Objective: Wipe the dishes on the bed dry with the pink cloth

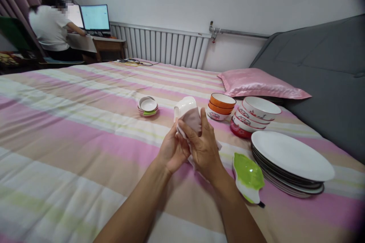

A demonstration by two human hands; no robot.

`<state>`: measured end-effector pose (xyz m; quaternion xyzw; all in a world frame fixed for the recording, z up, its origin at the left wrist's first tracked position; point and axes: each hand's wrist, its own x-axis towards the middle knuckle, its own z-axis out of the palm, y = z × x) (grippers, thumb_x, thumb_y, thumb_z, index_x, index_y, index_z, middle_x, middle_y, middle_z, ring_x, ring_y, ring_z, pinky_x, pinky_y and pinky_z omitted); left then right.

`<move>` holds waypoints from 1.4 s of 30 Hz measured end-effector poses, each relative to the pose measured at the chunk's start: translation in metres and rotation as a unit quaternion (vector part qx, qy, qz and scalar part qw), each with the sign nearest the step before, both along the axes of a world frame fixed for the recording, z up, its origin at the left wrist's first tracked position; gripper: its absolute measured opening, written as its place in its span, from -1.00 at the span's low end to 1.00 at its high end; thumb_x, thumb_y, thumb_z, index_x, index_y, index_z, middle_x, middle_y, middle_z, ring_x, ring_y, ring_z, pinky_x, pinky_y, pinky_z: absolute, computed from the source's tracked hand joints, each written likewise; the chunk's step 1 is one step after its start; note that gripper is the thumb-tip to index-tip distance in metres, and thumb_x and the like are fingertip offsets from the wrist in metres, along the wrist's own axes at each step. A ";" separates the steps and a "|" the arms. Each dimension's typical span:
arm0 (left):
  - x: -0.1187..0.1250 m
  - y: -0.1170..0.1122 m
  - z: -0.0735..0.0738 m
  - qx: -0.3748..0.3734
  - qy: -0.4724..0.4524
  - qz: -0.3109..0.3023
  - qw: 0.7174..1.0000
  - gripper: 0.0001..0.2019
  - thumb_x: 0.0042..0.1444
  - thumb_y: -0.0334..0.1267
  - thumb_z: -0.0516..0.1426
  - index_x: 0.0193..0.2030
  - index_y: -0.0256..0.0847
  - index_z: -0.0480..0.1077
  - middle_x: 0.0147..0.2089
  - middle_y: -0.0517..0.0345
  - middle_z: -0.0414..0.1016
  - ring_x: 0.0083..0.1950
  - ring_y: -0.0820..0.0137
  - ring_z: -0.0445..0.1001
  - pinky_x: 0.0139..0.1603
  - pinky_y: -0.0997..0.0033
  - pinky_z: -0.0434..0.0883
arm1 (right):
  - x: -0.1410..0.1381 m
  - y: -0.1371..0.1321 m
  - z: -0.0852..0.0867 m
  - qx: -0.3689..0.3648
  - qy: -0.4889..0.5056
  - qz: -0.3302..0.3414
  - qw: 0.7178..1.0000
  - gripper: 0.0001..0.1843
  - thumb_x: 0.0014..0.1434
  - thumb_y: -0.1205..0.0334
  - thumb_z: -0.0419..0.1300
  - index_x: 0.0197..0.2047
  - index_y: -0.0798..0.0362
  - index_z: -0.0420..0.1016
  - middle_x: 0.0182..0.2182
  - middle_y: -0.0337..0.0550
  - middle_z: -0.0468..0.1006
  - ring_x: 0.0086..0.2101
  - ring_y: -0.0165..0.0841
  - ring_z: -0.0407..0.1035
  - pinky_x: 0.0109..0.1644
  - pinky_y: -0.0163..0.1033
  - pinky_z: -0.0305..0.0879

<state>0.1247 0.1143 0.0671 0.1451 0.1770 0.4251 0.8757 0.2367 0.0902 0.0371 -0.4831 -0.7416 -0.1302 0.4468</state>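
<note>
Between my hands, above the striped bed, is a small white glazed dish [185, 103] whose exact kind is partly hidden. My left hand [175, 150] grips it from below and the left. A pale cloth [194, 119] wraps its near side, pressed there by my right hand [203, 148], with the thumb and fingers closed over it. Loose cloth hangs below the hands. Close by on the right lies a green and white leaf-shaped dish [248, 174]. Farther forward, left of my hands, sits a small stack of little dishes [148, 105].
Orange and white bowls [222, 101] and larger patterned bowls [261, 109] stand stacked at right, near a pile of large white plates [293, 155]. Behind are a pink pillow [262, 82] and grey headboard [319, 53]. A person [53, 26] sits at a desk with monitors [95, 18].
</note>
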 end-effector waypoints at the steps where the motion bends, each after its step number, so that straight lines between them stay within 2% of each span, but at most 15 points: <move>1: 0.000 0.001 -0.001 0.010 -0.007 -0.002 1.000 -0.62 0.22 -0.08 0.00 -0.01 -0.34 0.39 -0.24 0.04 0.58 -0.24 0.48 0.54 -0.18 0.61 0.43 | 0.000 0.000 0.000 -0.001 0.001 0.007 1.000 -0.38 0.23 0.29 0.06 0.24 -0.49 0.02 0.37 -0.39 -0.44 0.23 -0.08 -0.01 0.17 0.14 0.14; 4: -0.001 0.003 -0.004 0.035 -0.024 -0.019 0.999 -0.55 0.20 -0.07 -0.01 0.10 -0.35 0.33 -0.09 -0.02 0.54 -0.01 0.37 0.48 0.01 0.50 0.39 | 0.000 0.000 0.003 -0.001 0.003 0.023 1.000 -0.45 0.22 0.31 0.06 0.18 -0.47 0.18 0.36 -0.45 -0.39 0.23 -0.09 -0.02 0.19 0.14 0.11; 6: -0.003 0.004 -0.005 0.041 -0.029 -0.030 0.998 -0.54 0.19 -0.07 0.00 0.11 -0.35 0.31 -0.06 -0.04 0.53 0.03 0.35 0.46 0.04 0.48 0.37 | 0.001 0.000 0.004 0.003 0.004 0.030 1.000 -0.50 0.21 0.31 0.07 0.14 -0.43 0.26 0.36 -0.44 -0.34 0.23 -0.09 -0.02 0.20 0.15 0.11; 10: -0.008 0.007 -0.006 0.036 -0.062 -0.064 0.995 -0.53 0.18 -0.01 0.00 0.05 -0.36 0.35 -0.07 -0.03 0.53 -0.03 0.39 0.48 0.00 0.52 0.36 | 0.003 0.001 0.002 0.012 0.014 0.037 0.999 -0.59 0.21 0.30 0.08 0.04 -0.37 0.40 0.35 -0.39 -0.20 0.22 -0.09 0.00 0.17 0.18 0.15; 14: -0.012 0.006 -0.006 0.046 -0.089 -0.076 0.992 -0.54 0.15 0.01 0.02 -0.02 -0.37 0.38 -0.13 -0.01 0.54 -0.04 0.37 0.47 0.02 0.47 0.34 | 0.007 -0.001 0.002 -0.008 0.036 0.050 0.998 -0.59 0.19 0.35 0.06 -0.01 -0.33 0.46 0.34 -0.38 -0.09 0.23 -0.14 0.00 0.18 0.21 0.11; 17: -0.013 0.006 -0.006 0.049 -0.091 -0.074 0.992 -0.55 0.13 0.02 0.02 -0.04 -0.33 0.38 -0.18 0.02 0.54 -0.11 0.35 0.47 -0.02 0.40 0.35 | 0.012 -0.006 0.008 -0.031 0.099 0.089 0.991 -0.61 0.15 0.40 0.03 -0.08 -0.19 0.53 0.32 -0.31 0.01 0.21 -0.18 0.06 0.22 0.15 0.08; 20: -0.015 0.008 -0.005 0.056 -0.097 -0.079 0.991 -0.60 0.08 0.06 0.04 -0.23 -0.29 0.40 -0.21 -0.02 0.51 -0.14 0.30 0.47 -0.06 0.31 0.36 | 0.018 -0.010 0.015 -0.065 0.239 0.138 0.959 -0.63 0.14 0.39 0.00 -0.09 -0.06 0.53 0.17 -0.14 0.31 0.13 -0.21 0.21 0.20 0.07 0.12; 23: -0.016 0.010 -0.006 0.043 -0.088 -0.102 0.990 -0.61 0.04 0.09 0.05 -0.47 -0.25 0.29 -0.15 -0.15 0.46 -0.06 0.20 0.44 -0.04 0.27 0.34 | 0.023 -0.009 0.016 -0.051 0.391 0.107 0.913 -0.68 0.14 0.32 0.02 -0.08 0.03 0.49 -0.06 -0.07 0.50 -0.01 -0.24 0.34 0.12 0.00 0.20; 27: -0.016 0.011 -0.009 0.015 -0.070 -0.147 0.987 -0.59 0.04 0.11 0.01 -0.47 -0.26 0.26 -0.29 -0.07 0.41 -0.27 0.31 0.44 -0.23 0.37 0.36 | 0.031 -0.001 0.011 -0.010 0.516 0.016 0.857 -0.71 0.13 0.16 0.10 -0.08 0.06 0.39 -0.19 -0.14 0.49 -0.15 -0.31 0.37 0.01 -0.09 0.24; 31: -0.011 0.009 -0.012 0.027 -0.038 -0.211 0.976 -0.53 0.03 0.17 -0.04 -0.48 -0.28 0.28 -0.40 -0.04 0.39 -0.38 0.34 0.40 -0.36 0.40 0.32 | 0.030 0.001 0.012 0.013 0.521 0.004 0.853 -0.66 0.10 0.09 0.16 -0.07 0.05 0.35 -0.15 -0.13 0.47 -0.12 -0.32 0.34 0.05 -0.11 0.19; 34: -0.005 0.007 -0.016 0.041 0.008 -0.241 0.970 -0.48 0.05 0.17 -0.08 -0.48 -0.32 0.32 -0.42 -0.07 0.42 -0.42 0.34 0.41 -0.37 0.40 0.31 | 0.022 -0.004 0.018 -0.028 0.521 0.057 0.851 -0.65 0.13 0.07 0.15 -0.05 0.05 0.35 -0.12 -0.12 0.47 -0.11 -0.33 0.35 0.04 -0.15 0.21; 37: 0.001 0.004 -0.017 0.063 0.049 -0.240 0.967 -0.44 0.11 0.14 -0.13 -0.42 -0.36 0.39 -0.49 -0.04 0.43 -0.48 0.34 0.42 -0.40 0.39 0.32 | 0.012 -0.010 0.024 -0.106 0.557 0.128 0.814 -0.65 0.18 0.01 0.09 -0.05 0.04 0.34 -0.14 -0.12 0.48 -0.17 -0.35 0.40 -0.09 -0.21 0.31; 39: 0.004 0.002 -0.017 0.073 0.068 -0.224 0.969 -0.45 0.15 0.11 -0.15 -0.37 -0.36 0.42 -0.52 -0.01 0.44 -0.52 0.36 0.41 -0.44 0.40 0.32 | 0.008 -0.013 0.027 -0.132 0.580 0.171 0.785 -0.64 0.19 -0.02 0.07 -0.05 0.03 0.34 -0.17 -0.13 0.49 -0.22 -0.36 0.42 -0.16 -0.24 0.35; 42: 0.005 0.002 -0.015 0.071 0.088 -0.196 0.974 -0.48 0.19 0.06 -0.14 -0.33 -0.37 0.42 -0.51 0.02 0.46 -0.55 0.41 0.38 -0.46 0.44 0.33 | 0.003 -0.016 0.030 -0.150 0.589 0.207 0.766 -0.63 0.17 0.01 0.11 -0.02 0.03 0.34 -0.16 -0.12 0.50 -0.21 -0.35 0.43 -0.14 -0.25 0.35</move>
